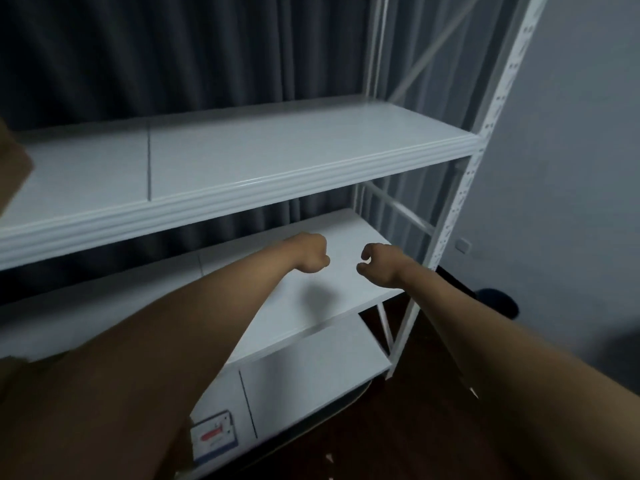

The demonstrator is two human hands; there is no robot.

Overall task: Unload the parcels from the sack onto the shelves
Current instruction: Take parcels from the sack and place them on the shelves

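Both my arms reach out over the white middle shelf [332, 303]. My left hand [308, 252] is curled into a fist above it and holds nothing. A little to its right, my right hand [379, 266] hovers with fingers loosely curled and a gap between thumb and fingers, also holding nothing. A white parcel with a red and blue label [214, 436] lies on the bottom shelf [311, 372], partly behind my left arm. A brown cardboard parcel [14, 168] shows at the left edge on the upper shelf [277, 150]. The sack is out of view.
The white metal rack has a perforated upright [460, 202] at its right front corner. Dark curtains [173, 53] hang behind it and a grey wall [571, 168] stands to the right. The floor [415, 427] is dark wood.
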